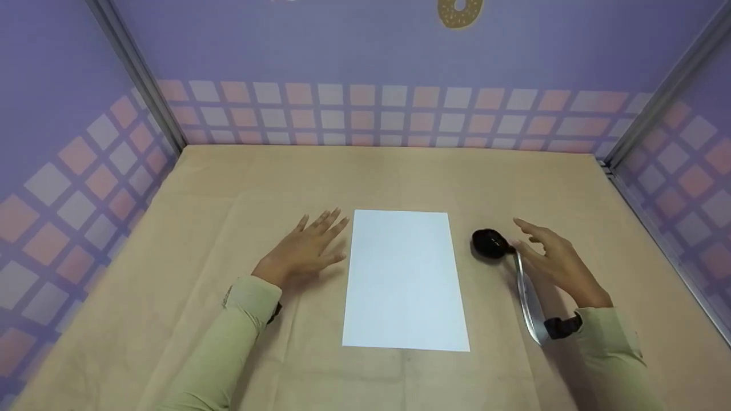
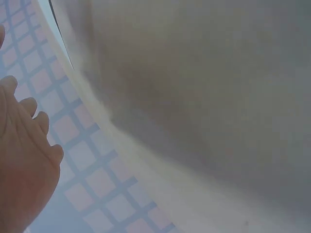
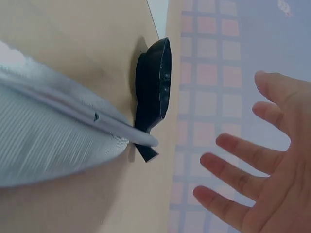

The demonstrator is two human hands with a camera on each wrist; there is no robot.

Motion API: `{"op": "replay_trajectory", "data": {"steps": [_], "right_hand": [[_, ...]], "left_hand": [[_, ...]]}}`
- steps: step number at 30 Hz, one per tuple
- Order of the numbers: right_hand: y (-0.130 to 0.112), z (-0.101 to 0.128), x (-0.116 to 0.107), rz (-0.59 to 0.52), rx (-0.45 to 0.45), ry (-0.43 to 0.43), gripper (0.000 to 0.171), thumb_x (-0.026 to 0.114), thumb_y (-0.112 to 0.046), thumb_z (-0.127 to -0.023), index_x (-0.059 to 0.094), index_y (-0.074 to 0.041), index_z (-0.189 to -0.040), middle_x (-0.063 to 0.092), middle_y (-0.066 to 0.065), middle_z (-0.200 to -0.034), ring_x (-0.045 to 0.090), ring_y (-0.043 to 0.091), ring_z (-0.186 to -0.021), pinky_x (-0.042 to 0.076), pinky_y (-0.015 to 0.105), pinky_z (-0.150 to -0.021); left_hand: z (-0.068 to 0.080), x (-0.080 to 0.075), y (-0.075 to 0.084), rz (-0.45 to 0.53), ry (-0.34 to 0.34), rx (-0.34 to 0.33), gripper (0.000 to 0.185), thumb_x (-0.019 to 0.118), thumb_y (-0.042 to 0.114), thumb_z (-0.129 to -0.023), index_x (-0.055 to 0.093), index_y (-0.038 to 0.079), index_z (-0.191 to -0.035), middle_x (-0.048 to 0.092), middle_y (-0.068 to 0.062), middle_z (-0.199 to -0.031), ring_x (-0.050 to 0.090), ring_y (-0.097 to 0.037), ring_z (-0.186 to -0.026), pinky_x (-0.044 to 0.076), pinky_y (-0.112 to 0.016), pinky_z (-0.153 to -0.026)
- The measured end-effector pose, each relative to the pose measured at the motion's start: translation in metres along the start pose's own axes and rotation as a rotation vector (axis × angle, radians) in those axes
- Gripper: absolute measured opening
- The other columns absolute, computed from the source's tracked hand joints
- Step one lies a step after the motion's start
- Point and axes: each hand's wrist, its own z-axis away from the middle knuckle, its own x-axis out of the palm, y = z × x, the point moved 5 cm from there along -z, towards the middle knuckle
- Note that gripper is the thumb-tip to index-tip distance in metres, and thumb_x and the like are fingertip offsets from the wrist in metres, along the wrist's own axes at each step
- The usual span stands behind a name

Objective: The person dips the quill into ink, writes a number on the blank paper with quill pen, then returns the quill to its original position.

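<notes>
Head view: white sheet of paper (image 1: 405, 279) flat at centre of tan table (image 1: 228, 188), portrait, long edges running 12 to 6 o'clock. Left hand (image 1: 308, 248) at 9 o'clock of the sheet, just beside its left edge, palm down, fingers straight and spread loosely, tips toward 1 o'clock; holding nothing. Contact with the tabletop not clear. Same left hand (image 2: 22, 160) at the left edge of left wrist view, fingers relaxed, nothing in the grip; rest of that view blurred tan surface and tiled wall.

Right hand (image 1: 557, 262) at 3 o'clock of the sheet, well clear of it, fingers extended and fanned, empty, raised over the table. Black quill holder (image 1: 488, 244) just at 9 o'clock of the right fingertips, between sheet and hand, near but not touching either. Grey feather quill (image 1: 528, 302) with tip at the holder, vane trailing toward 5 o'clock under the right palm and wrist.

Right wrist view: right hand (image 3: 272, 170) wide open, fingers apart from holder (image 3: 153, 85); feather (image 3: 48, 141) lying against the table, its tip meeting the narrow end of the holder.

Purple walls with pink and white tile pattern (image 1: 365, 114) around the table; green sleeves on both arms.
</notes>
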Motion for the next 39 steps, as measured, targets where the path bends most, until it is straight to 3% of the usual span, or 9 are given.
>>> {"op": "replay_trajectory", "data": {"steps": [4, 6, 10, 13, 18, 24, 39], "right_hand": [[0.004, 0.001, -0.004, -0.012, -0.07, 0.023, 0.052, 0.053, -0.029, -0.099, 0.042, -0.011, -0.146, 0.051, 0.025, -0.137, 0.052, 0.046, -0.119, 0.043, 0.063, -0.095], [0.007, 0.002, -0.005, -0.004, -0.099, 0.038, 0.048, 0.056, -0.024, -0.098, 0.048, -0.011, -0.142, 0.057, 0.022, -0.132, 0.058, 0.039, -0.114, 0.048, 0.055, -0.093], [0.012, 0.002, -0.007, 0.025, -0.156, 0.061, 0.042, 0.062, -0.017, -0.094, 0.057, -0.01, -0.135, 0.066, 0.015, -0.12, 0.063, 0.012, -0.102, 0.053, 0.026, -0.085], [0.017, 0.003, -0.007, 0.028, -0.189, 0.062, 0.039, 0.064, -0.013, -0.092, 0.06, -0.009, -0.131, 0.067, 0.014, -0.116, 0.059, -0.005, -0.096, 0.05, 0.014, -0.08], [0.025, 0.004, -0.007, 0.041, -0.192, 0.043, 0.037, 0.065, -0.009, -0.091, 0.063, -0.008, -0.128, 0.068, 0.014, -0.116, 0.056, -0.011, -0.093, 0.051, 0.015, -0.077], [0.029, 0.003, -0.008, 0.071, -0.185, 0.016, 0.033, 0.066, -0.008, -0.09, 0.066, -0.009, -0.123, 0.068, 0.013, -0.115, 0.058, -0.007, -0.093, 0.052, 0.017, -0.076], [0.035, 0.001, -0.009, 0.052, -0.162, -0.038, 0.03, 0.065, -0.002, -0.089, 0.068, -0.006, -0.119, 0.069, 0.014, -0.112, 0.06, -0.005, -0.091, 0.053, 0.018, -0.076]], "left_hand": [[-0.003, 0.002, 0.002, -0.055, -0.043, 0.02, 0.073, 0.034, 0.055, -0.1, 0.005, 0.021, -0.156, -0.002, -0.001, -0.163, 0.002, -0.022, -0.151, 0.0, -0.052, -0.121], [-0.005, 0.003, 0.003, -0.068, -0.057, 0.03, 0.073, 0.034, 0.055, -0.1, 0.005, 0.019, -0.157, -0.001, -0.002, -0.164, 0.002, -0.022, -0.151, 0.001, -0.052, -0.121], [-0.008, 0.006, 0.004, -0.064, -0.091, 0.031, 0.073, 0.032, 0.055, -0.1, 0.003, 0.02, -0.156, 0.0, -0.001, -0.163, 0.002, -0.022, -0.151, 0.0, -0.051, -0.122], [-0.01, 0.01, 0.005, -0.044, -0.12, 0.021, 0.073, 0.032, 0.057, -0.099, 0.002, 0.022, -0.156, 0.0, 0.0, -0.163, 0.002, -0.02, -0.151, -0.001, -0.049, -0.122], [-0.011, 0.015, 0.005, -0.01, -0.15, -0.006, 0.072, 0.032, 0.058, -0.099, 0.003, 0.026, -0.156, 0.001, 0.004, -0.163, 0.003, -0.017, -0.151, -0.002, -0.047, -0.122], [-0.013, 0.017, 0.005, -0.01, -0.178, -0.038, 0.07, 0.032, 0.06, -0.098, 0.006, 0.03, -0.156, 0.003, 0.007, -0.163, 0.004, -0.015, -0.151, 0.0, -0.045, -0.122], [-0.017, 0.021, 0.005, -0.034, -0.225, -0.028, 0.074, 0.037, 0.062, -0.096, 0.014, 0.025, -0.156, 0.007, 0.002, -0.163, 0.009, -0.022, -0.151, 0.006, -0.051, -0.122]]}}
